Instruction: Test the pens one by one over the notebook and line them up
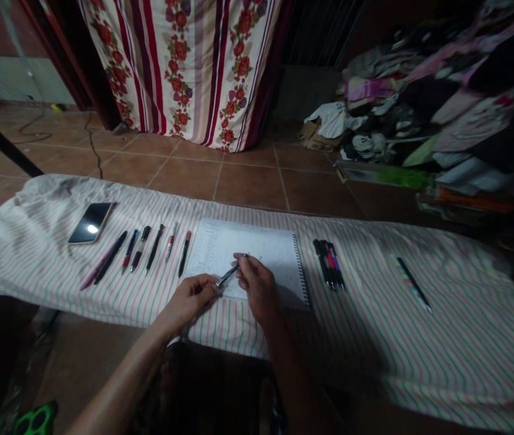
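Observation:
A dark pen with a silvery tip (227, 275) slants over an open spiral notebook (275, 241). My left hand (195, 297) pinches its lower end between thumb and fingers. Around its upper end, the fingers of my right hand (257, 283) are closed. The notebook page is white with faint writing, mostly along its left side, and its wire binding runs down the right. Just left of the notebook lies a black pen with an orange-brown end (185, 254). To the right, several pens (329, 264) lie side by side in a tight bunch.
A striped cloth (365, 338) covers the long surface. Left of the notebook are a white and red pen (170, 243), several other pens and a phone (91, 223). A single pen (414, 285) lies far right. Beyond are a floral curtain (184, 72) and heaped clothes (420, 103).

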Tool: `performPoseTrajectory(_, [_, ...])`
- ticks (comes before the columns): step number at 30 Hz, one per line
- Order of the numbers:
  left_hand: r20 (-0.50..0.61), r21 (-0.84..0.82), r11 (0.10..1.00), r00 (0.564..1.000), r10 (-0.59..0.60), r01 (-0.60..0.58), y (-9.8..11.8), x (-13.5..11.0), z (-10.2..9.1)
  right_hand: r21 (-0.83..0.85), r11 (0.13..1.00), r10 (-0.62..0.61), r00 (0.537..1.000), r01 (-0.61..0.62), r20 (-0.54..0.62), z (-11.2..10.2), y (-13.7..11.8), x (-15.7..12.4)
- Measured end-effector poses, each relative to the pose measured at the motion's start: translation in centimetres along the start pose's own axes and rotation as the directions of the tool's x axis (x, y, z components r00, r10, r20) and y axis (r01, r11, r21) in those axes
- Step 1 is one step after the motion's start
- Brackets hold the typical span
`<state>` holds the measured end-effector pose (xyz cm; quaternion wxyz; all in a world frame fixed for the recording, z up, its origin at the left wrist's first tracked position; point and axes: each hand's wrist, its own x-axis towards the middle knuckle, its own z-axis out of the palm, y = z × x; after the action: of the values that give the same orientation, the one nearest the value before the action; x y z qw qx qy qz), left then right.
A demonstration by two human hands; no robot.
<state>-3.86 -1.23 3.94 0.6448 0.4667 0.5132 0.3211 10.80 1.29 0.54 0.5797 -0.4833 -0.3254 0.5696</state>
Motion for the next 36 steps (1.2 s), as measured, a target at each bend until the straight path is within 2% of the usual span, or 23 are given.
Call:
performPoseTrajectory(6, [0.008, 0.286, 0.949, 0.990, 0.139, -0.135, -0.5, 0.2, 0.4, -0.069, 0.998, 0.000, 1.000, 0.002, 0.027, -0.2, -0.5, -0.5])
performPoseTrajectory(8, [-0.037, 0.443, 0.879, 0.976, 0.216, -0.178, -0.6, 0.2, 0.5, -0.069, 0.998, -0.002, 1.000, 0.004, 0.027, -0.1, -0.7, -0.7])
performPoseTrajectory(10, [-0.063, 0.612, 0.761, 0.946, 0.318, -0.215, -0.6, 0.1, 0.7, -0.049, 0.999, 0.000, 1.000, 0.000, 0.013, -0.1, -0.9, -0.7])
performPoseTrajectory(12, [-0.045, 0.757, 0.614, 0.920, 0.388, -0.222, -0.5, 0.0, 0.8, -0.058, 0.998, 0.006, 1.000, -0.006, -0.003, 0.0, -0.9, -0.7])
performPoseTrajectory(14, [-0.019, 0.843, 0.497, 0.914, 0.406, -0.203, -0.5, 0.0, 0.9, -0.108, 0.994, 0.009, 1.000, -0.011, -0.024, 0.0, -1.0, -0.6])
performPoseTrajectory(16, [-0.008, 0.872, 0.453, 0.919, 0.393, -0.186, -0.6, 0.1, 1.0, -0.161, 0.987, 0.001, 0.999, -0.008, -0.046, 0.1, -1.1, -0.6])
performPoseTrajectory(18, [-0.010, 0.858, 0.481, 0.931, 0.366, -0.180, -0.7, 0.1, 1.2, -0.199, 0.980, -0.016, 0.998, 0.004, -0.058, 0.1, -1.1, -0.5])
performPoseTrajectory(23, [-0.061, 0.751, 0.640, 0.949, 0.310, -0.161, -0.6, 0.2, 1.2, -0.209, 0.977, -0.043, 0.998, 0.031, -0.055, 0.3, -1.1, -0.5])
performPoseTrajectory(28, [-0.085, 0.511, 0.845, 0.970, 0.229, -0.155, -0.6, 0.3, 0.7, -0.150, 0.988, -0.038, 0.999, 0.035, -0.015, 0.6, -1.0, -0.6])
performPoseTrajectory(30, [-0.088, 0.344, 0.929, 0.980, 0.179, -0.138, -0.7, 0.3, 0.7, -0.126, 0.992, -0.018, 1.000, 0.020, 0.018, 0.7, -1.1, -0.6])
performPoseTrajectory(32, [-0.083, 0.100, 0.991, 0.992, 0.094, -0.086, -0.7, 0.4, 0.8, -0.084, 0.996, 0.019, 0.999, -0.015, 0.046, 0.8, -1.3, -0.7])
performPoseTrajectory(34, [-0.114, -0.182, 0.983, 0.993, 0.005, -0.026, -0.4, 0.4, 0.8, -0.047, 0.998, 0.041, 0.998, -0.039, 0.044, 0.9, -1.4, -0.7])
performPoseTrajectory(36, [-0.183, -0.424, 0.905, 0.982, -0.052, -0.031, -0.1, 0.5, 0.6, -0.067, 0.997, 0.024, 1.000, -0.023, 0.019, 1.0, -1.4, -0.9])
